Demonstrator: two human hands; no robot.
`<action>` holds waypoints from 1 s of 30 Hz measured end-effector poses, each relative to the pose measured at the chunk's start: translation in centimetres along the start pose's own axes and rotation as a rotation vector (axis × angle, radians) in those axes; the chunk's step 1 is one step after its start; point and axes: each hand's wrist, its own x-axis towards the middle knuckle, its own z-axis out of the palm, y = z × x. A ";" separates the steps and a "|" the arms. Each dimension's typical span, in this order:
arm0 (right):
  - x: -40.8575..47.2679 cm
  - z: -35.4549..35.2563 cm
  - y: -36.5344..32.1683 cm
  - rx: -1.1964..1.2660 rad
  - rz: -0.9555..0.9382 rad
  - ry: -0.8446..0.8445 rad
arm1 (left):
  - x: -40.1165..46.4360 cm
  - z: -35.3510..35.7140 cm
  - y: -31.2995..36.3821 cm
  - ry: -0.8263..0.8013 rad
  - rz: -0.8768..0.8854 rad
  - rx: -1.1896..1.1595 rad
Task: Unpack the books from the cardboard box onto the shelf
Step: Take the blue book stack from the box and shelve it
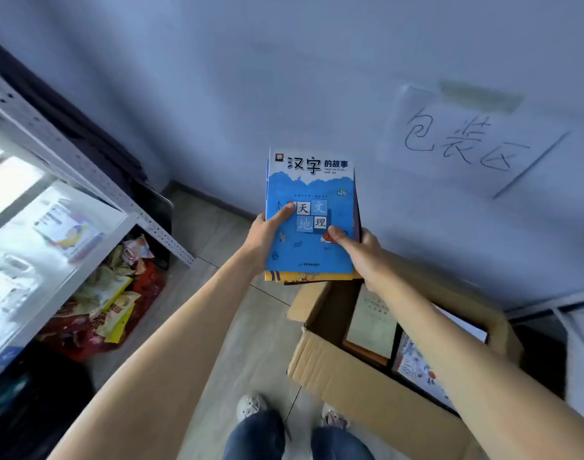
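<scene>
Books (309,210) — a thin stack, blue cover on top, yellow ones showing beneath — are held up in mid-air in front of the wall, above the far end of the cardboard box (360,386). Left hand (267,237) grips the stack's left edge, thumb flat across the cover, fingers hidden behind. Right hand (360,250) grips the lower right corner the same way, thumb on top. Both are closed on the stack; neither is free. Box on the floor is open, more books inside (372,320). Shelf (85,210) — white metal, to the left — already carries some items, washed out by glare. Judged step: transfer, stack lifted clear of the box, not yet placed. Next move calls for a swing left and setting the stack on a free part of the shelf board, keeping the thin covers squared so none slides out.
</scene>
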 end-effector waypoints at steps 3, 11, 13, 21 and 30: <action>-2.6 5.4 -5.7 -0.091 -0.117 -0.101 | -6.1 -5.3 4.2 0.100 0.106 -0.093; -14.9 25.9 -14.3 -0.099 -0.329 -0.510 | -25.4 -23.9 9.2 0.308 0.334 -0.304; -18.6 31.2 -14.6 -0.102 -0.354 -0.595 | -30.5 -28.7 9.0 0.328 0.359 -0.332; -33.9 52.6 -11.8 -0.088 -0.359 -0.963 | -48.7 -46.9 4.8 0.495 0.498 -0.435; -43.2 72.3 -9.0 -0.210 -0.378 -1.182 | -59.1 -64.4 -0.2 0.793 0.630 -0.443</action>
